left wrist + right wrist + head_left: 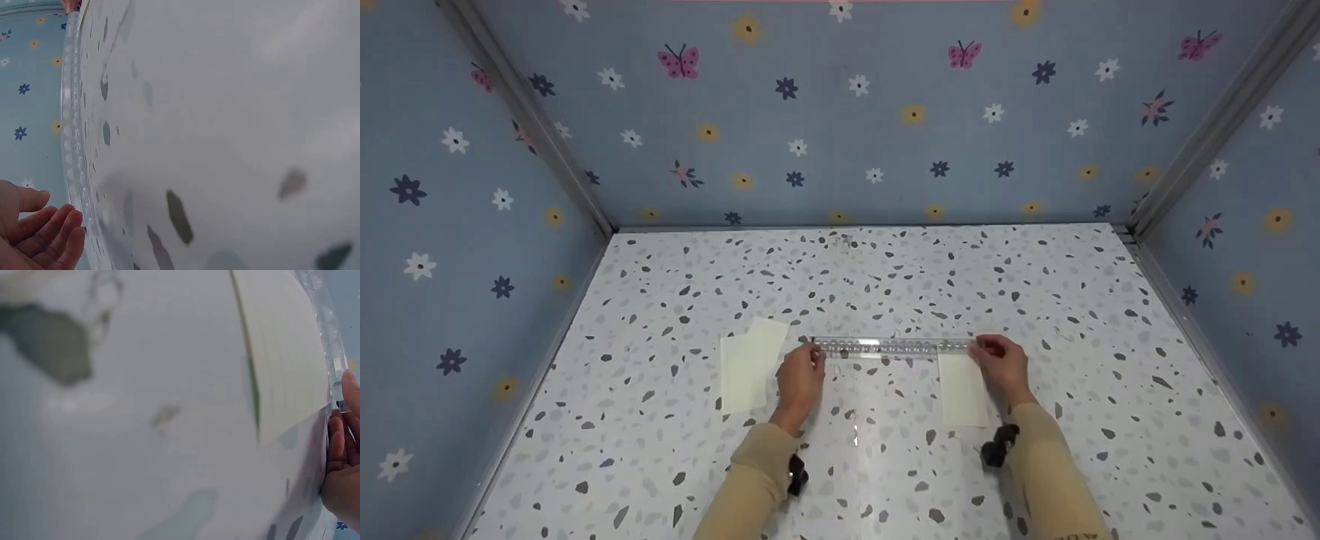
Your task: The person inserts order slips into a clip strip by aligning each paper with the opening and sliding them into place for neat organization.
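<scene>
A clear plastic ruler [877, 346] lies crosswise between the two hands in the head view. My right hand [1003, 367] pinches its right end; in the right wrist view the thumb [350, 385] is on the ruler [329, 332]. Beneath that end is a narrow pale-yellow lined paper [962, 390], its top edge against the ruler. My left hand [801, 379] is at the ruler's left end. In the left wrist view its fingers [62, 230] are loosely bent beside the ruler [73, 112], the thumb apart from them.
Left of the left hand lie overlapping pale-yellow papers [746, 367] on the white speckled table [870, 285]. Blue flowered panels [855, 112] stand around the back and sides. Dark cameras are strapped at both wrists.
</scene>
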`<state>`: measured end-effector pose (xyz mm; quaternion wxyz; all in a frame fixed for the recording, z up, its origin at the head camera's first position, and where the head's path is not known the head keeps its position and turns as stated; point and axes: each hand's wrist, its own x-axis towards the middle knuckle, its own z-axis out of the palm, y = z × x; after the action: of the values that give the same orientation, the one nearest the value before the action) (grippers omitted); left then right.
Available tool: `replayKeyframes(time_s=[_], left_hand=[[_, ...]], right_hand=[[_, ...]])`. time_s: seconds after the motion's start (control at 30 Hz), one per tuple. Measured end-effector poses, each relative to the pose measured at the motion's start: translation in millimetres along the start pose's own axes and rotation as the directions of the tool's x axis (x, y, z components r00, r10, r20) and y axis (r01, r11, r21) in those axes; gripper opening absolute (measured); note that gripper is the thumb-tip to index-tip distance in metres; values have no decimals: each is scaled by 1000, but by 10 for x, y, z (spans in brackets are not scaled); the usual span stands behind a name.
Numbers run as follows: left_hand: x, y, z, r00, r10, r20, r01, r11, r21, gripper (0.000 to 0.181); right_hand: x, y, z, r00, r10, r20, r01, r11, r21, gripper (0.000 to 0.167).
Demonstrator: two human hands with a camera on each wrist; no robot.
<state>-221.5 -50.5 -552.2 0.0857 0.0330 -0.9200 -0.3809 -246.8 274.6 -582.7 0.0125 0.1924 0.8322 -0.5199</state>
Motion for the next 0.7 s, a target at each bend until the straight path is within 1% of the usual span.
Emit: replayKeyframes(time_s=[0.17, 0.3, 0.4, 0.43, 0.57, 0.63, 0.67, 0.7], left_hand=[[41, -154, -169, 1000, -30, 7, 30, 998, 63, 19], [63, -254, -296, 999, -40, 21, 37, 992, 119, 22], [78, -318, -383, 998, -56, 31, 51, 986, 157, 25], [83, -343, -410, 997, -63, 33, 56, 984, 169, 26], [97, -432, -514, 996, -84, 40, 74, 973, 220, 32], [100, -471, -561, 995, -95, 41, 82, 967, 241, 35], [102, -487, -583, 994, -99, 40, 85, 964, 252, 37], [105, -506, -601, 994, -103, 35, 91, 961, 262, 38]], right_hand=[[-1, 21, 8, 1000, 29, 2, -29, 999, 15, 33], [12, 31, 20, 999, 50, -6, -50, 998, 26, 32], [19, 31, 24, 999, 46, -12, -45, 999, 24, 32], [17, 29, 24, 999, 41, -10, -41, 999, 23, 31], [-2, 8, 8, 999, -41, -20, 41, 999, 7, 31], [-10, -5, -3, 998, -67, -19, 67, 998, -2, 31], [-12, -11, -7, 997, -77, -20, 77, 997, -5, 32], [-13, -17, -9, 997, -71, -16, 71, 997, -9, 32]])
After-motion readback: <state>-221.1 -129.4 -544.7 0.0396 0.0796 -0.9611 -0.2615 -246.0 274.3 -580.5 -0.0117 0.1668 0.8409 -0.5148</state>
